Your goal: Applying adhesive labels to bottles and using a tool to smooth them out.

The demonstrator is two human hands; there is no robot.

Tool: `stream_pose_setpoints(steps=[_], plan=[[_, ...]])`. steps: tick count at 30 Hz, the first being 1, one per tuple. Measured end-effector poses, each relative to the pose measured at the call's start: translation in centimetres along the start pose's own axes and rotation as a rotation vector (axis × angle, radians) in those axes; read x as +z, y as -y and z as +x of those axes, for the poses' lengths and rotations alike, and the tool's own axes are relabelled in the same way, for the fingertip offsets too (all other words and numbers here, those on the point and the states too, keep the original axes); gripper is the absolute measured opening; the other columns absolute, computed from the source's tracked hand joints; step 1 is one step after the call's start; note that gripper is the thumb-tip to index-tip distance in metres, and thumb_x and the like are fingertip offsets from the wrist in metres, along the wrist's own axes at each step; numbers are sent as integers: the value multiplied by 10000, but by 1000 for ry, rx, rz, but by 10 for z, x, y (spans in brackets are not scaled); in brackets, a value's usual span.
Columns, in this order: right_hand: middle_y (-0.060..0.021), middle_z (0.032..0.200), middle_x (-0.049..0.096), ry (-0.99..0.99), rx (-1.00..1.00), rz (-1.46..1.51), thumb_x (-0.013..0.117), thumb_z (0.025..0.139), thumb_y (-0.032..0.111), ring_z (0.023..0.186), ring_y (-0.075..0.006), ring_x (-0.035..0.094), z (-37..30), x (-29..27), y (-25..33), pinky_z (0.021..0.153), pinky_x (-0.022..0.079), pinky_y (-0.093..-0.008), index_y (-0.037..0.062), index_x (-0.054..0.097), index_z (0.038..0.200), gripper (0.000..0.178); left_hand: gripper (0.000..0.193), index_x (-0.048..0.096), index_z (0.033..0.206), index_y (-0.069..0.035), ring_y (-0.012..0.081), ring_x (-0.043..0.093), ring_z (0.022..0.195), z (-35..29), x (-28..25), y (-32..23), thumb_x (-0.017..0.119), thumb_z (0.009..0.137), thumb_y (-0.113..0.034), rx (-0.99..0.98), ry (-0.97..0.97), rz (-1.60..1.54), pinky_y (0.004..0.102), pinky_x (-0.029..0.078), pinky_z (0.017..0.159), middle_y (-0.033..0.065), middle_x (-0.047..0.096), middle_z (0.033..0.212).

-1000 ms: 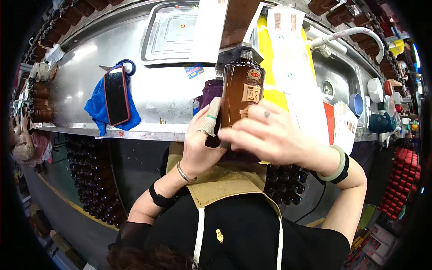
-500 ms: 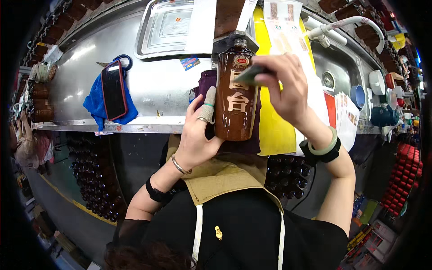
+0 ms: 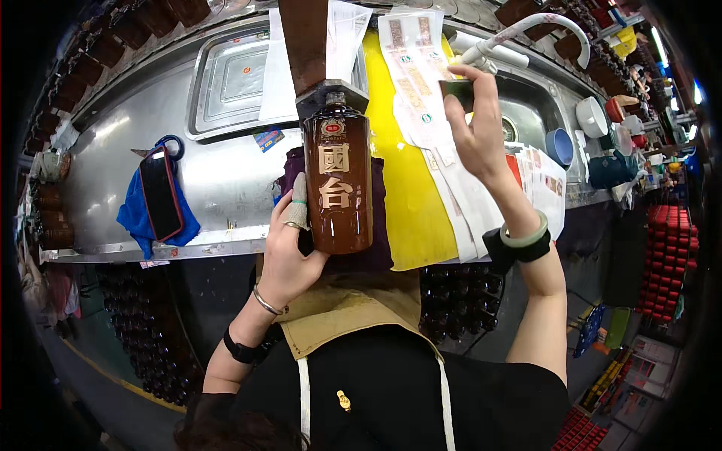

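Note:
A glossy brown bottle (image 3: 341, 214) with gold raised characters and a red-gold emblem lies on a dark purple cloth (image 3: 381, 225), its neck toward the far side against a brown rest (image 3: 304, 45). My left hand (image 3: 289, 252) grips its lower left side; a grey-white fabric cot covers one finger. To the right, above the label sheets (image 3: 417, 75), my right hand (image 3: 477, 124) is raised and apart from the bottle. Between its thumb and fingers it pinches a small dark green flat piece (image 3: 457, 93), whose exact kind I cannot make out.
A yellow mat (image 3: 421, 218) lies right of the bottle. At left, a phone (image 3: 160, 192) rests on a blue cloth (image 3: 131, 214). A metal tray (image 3: 233, 83) is behind. The sink with a white faucet (image 3: 526, 30) and a blue bowl (image 3: 559, 145) stands at right.
My right hand has moved from over the bottle's face to the right, still pinching the green piece. The whole view has shifted; my left hand stays at the bottle.

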State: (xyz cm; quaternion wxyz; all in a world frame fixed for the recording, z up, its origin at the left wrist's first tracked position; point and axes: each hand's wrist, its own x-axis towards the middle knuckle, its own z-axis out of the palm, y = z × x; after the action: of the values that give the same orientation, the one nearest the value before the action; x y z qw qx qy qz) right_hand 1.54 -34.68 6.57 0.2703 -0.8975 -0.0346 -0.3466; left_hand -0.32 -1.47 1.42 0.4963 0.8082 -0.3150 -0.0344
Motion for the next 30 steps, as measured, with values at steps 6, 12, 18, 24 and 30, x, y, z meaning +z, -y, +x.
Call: stream_pose_setpoints(steps=[6, 12, 18, 24, 30], plan=[[-190, 1102, 616, 404, 321, -562, 668, 907, 110, 1069, -376, 658, 0, 6, -117, 873, 541, -485, 196, 658, 1324, 426, 598, 628, 1311, 40, 495, 504, 1362, -2, 4, 6, 802, 740, 12, 2, 14, 25, 533, 404, 1182, 235, 632, 1355], [-180, 1100, 580, 566, 326, -725, 580, 869, -14, 1056, -380, 642, -16, 4, -126, 908, 529, -481, 243, 722, 1321, 539, 584, 629, 1298, 45, 506, 503, 1355, -2, -1, 3, 784, 735, 21, 6, 26, 4, 539, 386, 1196, 242, 638, 1323], [-179, 1000, 624, 774, 348, -583, 618, 915, 46, 975, -381, 649, -32, -62, -88, 874, 526, -445, 130, 818, 1019, 240, 571, 633, 1298, 43, 507, 504, 1348, -3, -1, 7, 767, 744, 19, 25, 27, 50, 532, 397, 1180, 242, 639, 1327], [-162, 869, 759, 496, 771, -369, 791, 901, 388, 793, -265, 708, -44, -51, -138, 782, 542, -390, -15, 799, 944, 405, 792, 533, 1444, 41, 476, 487, 1391, -4, -1, 9, 877, 742, -86, -9, 52, 27, 497, 397, 1183, 254, 570, 1446], [-27, 673, 650, 397, 849, -280, 768, 930, 342, 632, -98, 543, -48, -80, -157, 609, 445, -316, -14, 727, 784, 387, 1278, 249, 1650, 33, 316, 393, 1534, 6, -21, 7, 1002, 661, -262, -49, 167, -226, 431, 313, 1264, 201, 380, 1667]])
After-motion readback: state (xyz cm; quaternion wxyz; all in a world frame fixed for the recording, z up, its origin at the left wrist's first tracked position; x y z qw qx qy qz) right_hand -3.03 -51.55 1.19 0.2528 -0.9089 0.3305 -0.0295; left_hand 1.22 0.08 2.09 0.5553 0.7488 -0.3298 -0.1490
